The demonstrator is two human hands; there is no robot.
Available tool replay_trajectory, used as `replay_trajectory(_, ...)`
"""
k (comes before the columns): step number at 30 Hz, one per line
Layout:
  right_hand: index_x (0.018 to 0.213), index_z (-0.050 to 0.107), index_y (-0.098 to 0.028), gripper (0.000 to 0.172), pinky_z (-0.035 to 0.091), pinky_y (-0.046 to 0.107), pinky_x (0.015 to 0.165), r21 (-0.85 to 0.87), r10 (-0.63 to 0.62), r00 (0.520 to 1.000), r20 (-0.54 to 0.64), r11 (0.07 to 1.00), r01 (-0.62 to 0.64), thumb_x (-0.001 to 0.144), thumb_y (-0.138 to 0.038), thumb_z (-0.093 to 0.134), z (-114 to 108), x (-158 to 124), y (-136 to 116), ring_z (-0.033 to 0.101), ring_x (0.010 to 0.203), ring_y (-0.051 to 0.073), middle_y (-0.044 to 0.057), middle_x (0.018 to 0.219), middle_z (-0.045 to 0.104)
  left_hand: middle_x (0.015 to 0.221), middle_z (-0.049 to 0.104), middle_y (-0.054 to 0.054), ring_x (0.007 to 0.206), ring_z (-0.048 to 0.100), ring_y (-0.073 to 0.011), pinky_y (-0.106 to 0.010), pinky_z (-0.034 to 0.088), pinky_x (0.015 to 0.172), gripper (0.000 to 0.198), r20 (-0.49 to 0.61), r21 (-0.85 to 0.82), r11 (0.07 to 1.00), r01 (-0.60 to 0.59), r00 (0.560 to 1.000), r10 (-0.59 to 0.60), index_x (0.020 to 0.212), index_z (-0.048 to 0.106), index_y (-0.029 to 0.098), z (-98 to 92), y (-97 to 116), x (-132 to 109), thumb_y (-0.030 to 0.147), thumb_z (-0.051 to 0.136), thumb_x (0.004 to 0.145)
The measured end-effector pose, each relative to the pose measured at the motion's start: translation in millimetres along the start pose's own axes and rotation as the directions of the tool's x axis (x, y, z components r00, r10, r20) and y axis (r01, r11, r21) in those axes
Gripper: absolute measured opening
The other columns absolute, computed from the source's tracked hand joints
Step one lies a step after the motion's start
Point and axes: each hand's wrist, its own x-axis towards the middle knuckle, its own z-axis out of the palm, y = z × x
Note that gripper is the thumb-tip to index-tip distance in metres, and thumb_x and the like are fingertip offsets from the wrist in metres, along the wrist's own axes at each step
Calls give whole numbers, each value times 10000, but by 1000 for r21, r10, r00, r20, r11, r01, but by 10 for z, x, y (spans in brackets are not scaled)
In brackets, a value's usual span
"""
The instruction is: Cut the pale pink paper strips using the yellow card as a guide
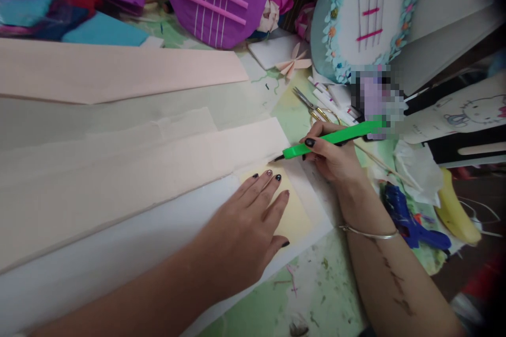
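Observation:
My left hand lies flat with fingers spread, pressing on a pale yellow sheet that rests on white sheet material. In my right hand is a green utility knife, held like a pen. Its dark, narrow tip points down and left at the top edge of the yellow sheet, just beyond my left fingertips. Whether the tip touches the sheet is unclear. A long pale pink strip runs beside the tip to the left, over the white sheet.
Another pale pink piece lies farther back. Gold-handled scissors sit beyond my right hand. Purple and light blue stringed instrument shapes stand at the back. A blue glue gun and yellow banana-shaped object are at right.

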Motion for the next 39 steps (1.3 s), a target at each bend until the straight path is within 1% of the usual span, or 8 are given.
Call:
replay_trajectory(4, 538, 548, -193, 251, 266, 216, 372, 37, 9, 1000, -27, 999, -8, 632, -295, 758, 11, 4, 1, 392, 357, 62, -53, 405, 477, 1441, 445, -201, 1396, 326, -318, -487, 314, 1127, 490, 1, 4, 1000, -1, 1000, 1, 1344, 482, 69, 2, 2, -8, 385, 441, 972)
replay_trajectory(11, 532, 555, -201, 234, 259, 222, 376, 24, 4, 1000, -31, 1000, -3, 631, -284, 750, 11, -1, -1, 380, 359, 62, -49, 411, 492, 1450, 434, -203, 1402, 315, -320, -489, 315, 1128, 499, 7, 5, 1000, -3, 1000, 3, 1342, 478, 73, 3, -6, -2, 400, 457, 966)
replay_trajectory(18, 528, 521, -224, 328, 247, 241, 367, 11, 15, 999, -48, 1000, -15, 617, -399, 783, 4, 19, -11, 362, 357, 74, -48, 403, 473, 1457, 422, -205, 1401, 317, -318, -497, 328, 1118, 495, 2, -2, 1000, -1, 1000, 1, 1350, 467, 81, 13, -8, -6, 390, 466, 963)
replay_trajectory(23, 541, 544, -211, 277, 253, 232, 380, 21, 19, 1000, -16, 1000, -19, 642, -339, 767, -4, 4, 1, 377, 373, 68, -51, 413, 469, 1450, 434, -202, 1398, 324, -320, -491, 322, 1123, 492, -3, -6, 1000, -1, 1000, 1, 1345, 475, 76, 8, -1, -5, 389, 458, 965)
replay_trajectory(26, 544, 556, -209, 251, 276, 233, 387, 2, 0, 1000, -18, 1000, 0, 654, -317, 755, -11, 3, 11, 389, 378, 70, -49, 421, 479, 1452, 432, -201, 1401, 319, -315, -497, 327, 1119, 488, 1, -8, 1000, 1, 1000, -1, 1347, 471, 80, 3, 1, -4, 383, 464, 965)
replay_trajectory(30, 539, 559, -208, 230, 277, 231, 375, 0, 14, 999, -30, 1000, -14, 642, -298, 744, -6, 8, 7, 384, 373, 73, -44, 420, 488, 1454, 430, -199, 1402, 316, -317, -496, 325, 1121, 493, 4, 0, 1000, 2, 1000, -2, 1351, 471, 80, 0, 4, -6, 390, 456, 968)
replay_trajectory(35, 542, 558, -204, 255, 265, 231, 361, 16, 16, 999, -29, 1000, -16, 627, -324, 766, 4, 11, -3, 381, 363, 69, -54, 407, 456, 1452, 434, -195, 1398, 324, -317, -488, 320, 1125, 490, 7, 6, 1000, 1, 1000, -1, 1350, 477, 78, 4, 4, -8, 391, 430, 976)
replay_trajectory(39, 542, 557, -202, 268, 259, 226, 356, 6, 22, 1000, -20, 1000, -22, 631, -335, 772, 5, 10, -8, 387, 363, 65, -48, 413, 474, 1447, 437, -201, 1395, 328, -320, -488, 321, 1125, 489, 5, -4, 1000, -1, 1000, 1, 1346, 484, 69, 4, -2, -10, 387, 421, 980)
